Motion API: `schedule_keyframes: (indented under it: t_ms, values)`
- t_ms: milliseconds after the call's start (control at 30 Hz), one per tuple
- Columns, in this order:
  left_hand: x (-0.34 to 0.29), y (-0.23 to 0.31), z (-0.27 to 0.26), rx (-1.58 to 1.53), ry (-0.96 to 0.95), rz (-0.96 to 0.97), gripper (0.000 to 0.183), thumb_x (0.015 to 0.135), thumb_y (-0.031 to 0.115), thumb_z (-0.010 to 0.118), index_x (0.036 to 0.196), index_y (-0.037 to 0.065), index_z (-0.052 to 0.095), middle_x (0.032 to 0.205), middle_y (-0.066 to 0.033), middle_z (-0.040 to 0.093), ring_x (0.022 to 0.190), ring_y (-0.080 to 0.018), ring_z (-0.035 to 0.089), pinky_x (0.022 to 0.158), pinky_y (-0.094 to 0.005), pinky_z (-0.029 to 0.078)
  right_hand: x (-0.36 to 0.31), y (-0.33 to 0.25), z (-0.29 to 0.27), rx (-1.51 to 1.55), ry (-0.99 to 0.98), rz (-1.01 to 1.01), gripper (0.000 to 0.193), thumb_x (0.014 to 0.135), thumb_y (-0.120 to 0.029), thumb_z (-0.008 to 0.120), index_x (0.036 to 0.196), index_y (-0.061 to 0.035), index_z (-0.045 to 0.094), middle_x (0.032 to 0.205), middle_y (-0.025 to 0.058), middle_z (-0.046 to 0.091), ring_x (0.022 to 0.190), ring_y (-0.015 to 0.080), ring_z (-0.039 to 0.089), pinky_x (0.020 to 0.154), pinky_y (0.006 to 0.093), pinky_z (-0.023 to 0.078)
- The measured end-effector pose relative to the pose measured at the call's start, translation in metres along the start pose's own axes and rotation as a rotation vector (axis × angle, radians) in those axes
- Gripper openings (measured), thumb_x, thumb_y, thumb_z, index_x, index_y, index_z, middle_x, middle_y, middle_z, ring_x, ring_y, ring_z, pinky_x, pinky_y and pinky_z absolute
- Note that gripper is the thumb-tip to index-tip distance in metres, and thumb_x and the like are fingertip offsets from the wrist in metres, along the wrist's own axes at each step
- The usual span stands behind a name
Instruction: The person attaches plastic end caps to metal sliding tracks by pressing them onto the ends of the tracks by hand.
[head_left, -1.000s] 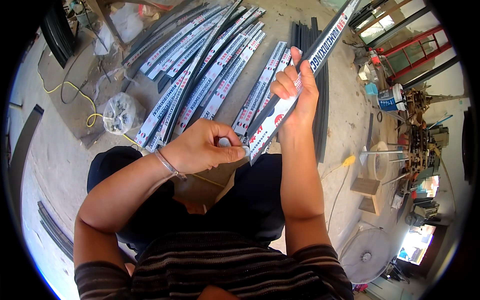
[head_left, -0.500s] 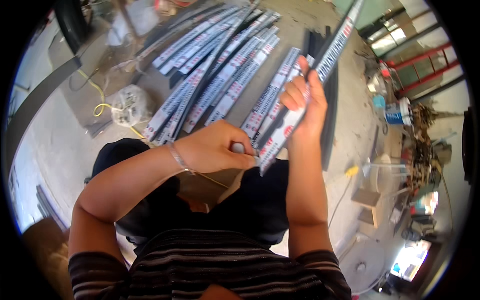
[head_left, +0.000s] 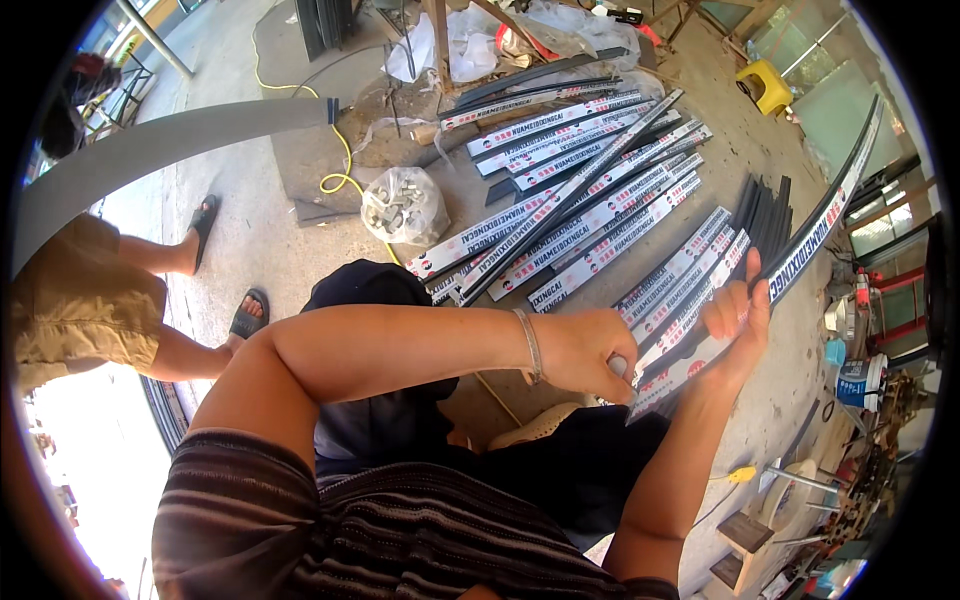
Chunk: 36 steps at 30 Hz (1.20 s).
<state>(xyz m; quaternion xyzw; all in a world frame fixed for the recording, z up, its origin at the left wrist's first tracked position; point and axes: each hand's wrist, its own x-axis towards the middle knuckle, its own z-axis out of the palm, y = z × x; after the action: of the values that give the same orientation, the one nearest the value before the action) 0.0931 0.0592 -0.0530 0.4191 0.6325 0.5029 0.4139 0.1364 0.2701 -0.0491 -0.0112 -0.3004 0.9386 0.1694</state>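
Right hand (head_left: 738, 318) grasping my long film-wrapped profile strip (head_left: 800, 255), axis running up-right away from me; left hand (head_left: 585, 352) clenched at its near end.

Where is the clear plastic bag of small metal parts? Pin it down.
In the head view, the clear plastic bag sits on the concrete floor, upper centre-left, beside the yellow cable and just left of the spread-out wrapped strips.

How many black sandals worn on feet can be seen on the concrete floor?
2. One black sandal is on the farther foot of the standing person at left; the other black sandal is nearer, beside the dark cap. More may be hidden.
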Motion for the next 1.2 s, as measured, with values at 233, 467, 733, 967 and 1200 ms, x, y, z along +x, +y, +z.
schedule_keyframes:
  t_ms: [233, 467, 733, 967, 1200]
  values:
    - [0.001, -0.005, 0.003, -0.012, 0.041, 0.021, 0.022, 0.078, 0.023, 0.071, 0.081, 0.001, 0.068, 0.06, -0.003, 0.056, 0.053, -0.0083, 0.046, 0.048, -0.0262, 0.037, -0.001, -0.002, 0.008, -0.091, 0.098, -0.063, 0.038, 0.099, -0.022, 0.044, 0.128, 0.0027, 0.046, 0.062, -0.0047, 0.03, 0.049, 0.0041, 0.028, 0.043, 0.0192, 0.028]
    - [-0.001, -0.018, 0.015, -0.141, 0.07, 0.013, 0.024, 0.083, 0.025, 0.07, 0.089, 0.002, 0.066, 0.061, 0.0019, 0.052, 0.055, -0.0041, 0.044, 0.048, -0.023, 0.034, -0.002, -0.003, 0.004, -0.264, 0.153, -0.165, 0.039, 0.096, -0.021, 0.051, 0.126, 0.0031, 0.047, 0.067, -0.0043, 0.033, 0.053, 0.0044, 0.032, 0.045, 0.0196, 0.03]
    - [-0.002, -0.015, 0.011, -0.16, -0.004, -0.002, 0.017, 0.085, 0.018, 0.07, 0.09, 0.002, 0.066, 0.077, 0.002, 0.061, 0.071, -0.0017, 0.051, 0.062, -0.0191, 0.041, 0.003, -0.005, -0.009, -0.146, 0.119, -0.064, 0.035, 0.094, -0.024, 0.053, 0.122, -0.0027, 0.049, 0.065, 0.0, 0.046, 0.047, 0.0083, 0.036, 0.043, 0.0245, 0.033]
    - [0.001, -0.01, 0.008, -0.221, 0.029, -0.058, 0.017, 0.085, 0.02, 0.069, 0.088, 0.003, 0.066, 0.069, 0.0031, 0.057, 0.063, -0.0029, 0.047, 0.056, -0.0206, 0.038, 0.003, -0.009, -0.005, -0.087, 0.129, -0.105, 0.032, 0.097, -0.027, 0.048, 0.12, -0.0047, 0.05, 0.065, 0.0002, 0.043, 0.049, 0.0079, 0.036, 0.043, 0.0241, 0.033]
    - [-0.002, -0.008, 0.012, -0.23, -0.003, -0.116, 0.017, 0.085, 0.017, 0.07, 0.09, 0.002, 0.065, 0.077, 0.0045, 0.059, 0.069, -0.0001, 0.049, 0.061, -0.017, 0.04, -0.002, -0.005, -0.003, 0.086, -0.04, -0.075, 0.034, 0.099, -0.03, 0.045, 0.123, -0.0081, 0.051, 0.063, -0.0018, 0.04, 0.049, 0.0064, 0.036, 0.043, 0.0227, 0.033]
